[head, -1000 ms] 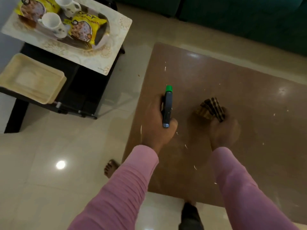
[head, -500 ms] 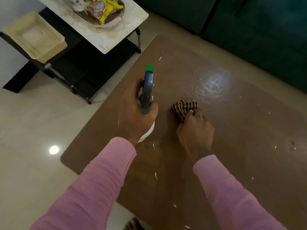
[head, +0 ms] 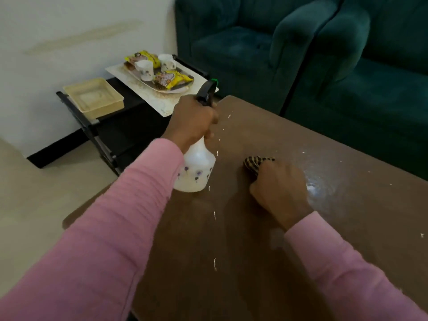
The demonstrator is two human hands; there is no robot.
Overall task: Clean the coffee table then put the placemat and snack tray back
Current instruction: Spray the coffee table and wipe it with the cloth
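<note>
Crumb-flecked brown coffee table; snack tray sits on cream placemat atop black stand

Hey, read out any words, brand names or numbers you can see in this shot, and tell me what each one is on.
Nothing is readable.
Front yellow snack packet: print too blurred to read.
Rear yellow snack packet: likewise too blurred.
Spray bottle in the left hand: purple flower prints, no words visible.
Checked cloth in the right hand: pattern only.

Snack tray on placemat, left of coffee table.
</note>
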